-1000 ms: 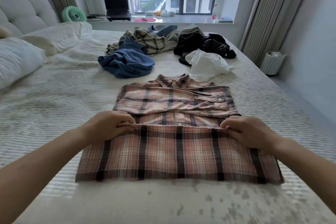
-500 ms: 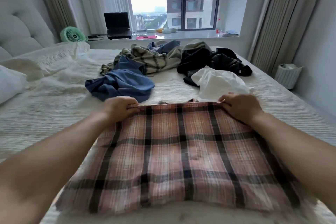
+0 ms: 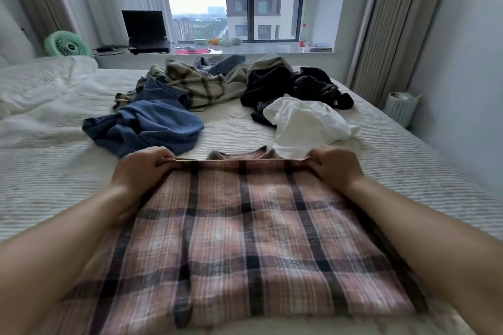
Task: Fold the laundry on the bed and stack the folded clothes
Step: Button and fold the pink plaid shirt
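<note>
The pink plaid shirt (image 3: 245, 239) lies flat on the bed (image 3: 40, 185), its near hem cut off by the frame's lower edge and smeared by blur. The left hand (image 3: 141, 168) and right hand (image 3: 334, 166) each pinch a far corner of the folded edge, fingertips curled under the cloth and hidden. Only a sliver of collar peeks past that edge. Beyond lie a blue garment (image 3: 147, 125), a white garment (image 3: 307, 122), and a dark heap (image 3: 294, 84) whose separate pieces cannot be told apart

light: soft daylight admitted through window (image 3: 234, 0), sky blown out
shadows: faint, diffuse
blur: motion smear seen on plaid shirt (image 3: 239, 239), forearms
edges: wide-angle bending noted
</note>
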